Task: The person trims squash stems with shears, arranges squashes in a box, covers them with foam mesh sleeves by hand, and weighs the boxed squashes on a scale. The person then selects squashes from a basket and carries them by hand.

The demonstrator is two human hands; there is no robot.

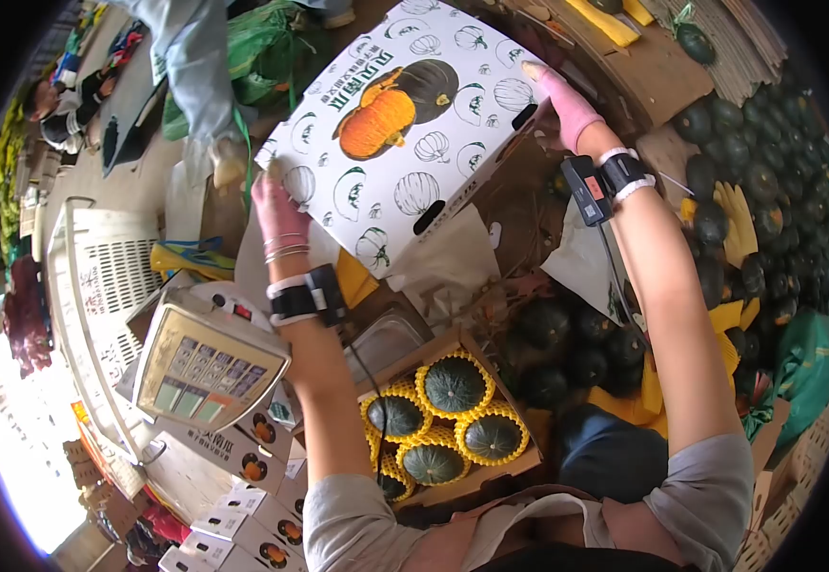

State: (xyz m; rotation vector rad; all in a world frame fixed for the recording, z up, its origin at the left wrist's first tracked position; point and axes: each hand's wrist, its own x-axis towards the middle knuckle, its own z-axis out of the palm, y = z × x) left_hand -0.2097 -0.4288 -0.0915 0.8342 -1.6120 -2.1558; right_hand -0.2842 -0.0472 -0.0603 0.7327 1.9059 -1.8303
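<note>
A white cardboard box (348, 200) printed with pumpkins is held up in front of me, tilted. My left hand (281, 212), in a pink glove, grips its near left corner. On the opposite side, my right hand (567, 107), also pink-gloved, has its fingers closed over the right edge by a dark handle slot. Below, nearer my body, an open carton (519, 467) holds several dark green pumpkins (454, 384) in yellow foam nets (515, 415). Neither hand touches that carton.
A weighing scale's display (210, 367) stands at my left, beside a white plastic crate (100, 286). Printed boxes (243, 524) are stacked at lower left. Loose green pumpkins (767, 172) are heaped at right, near a yellow glove (737, 224). Another person's legs (186, 71) are at top left.
</note>
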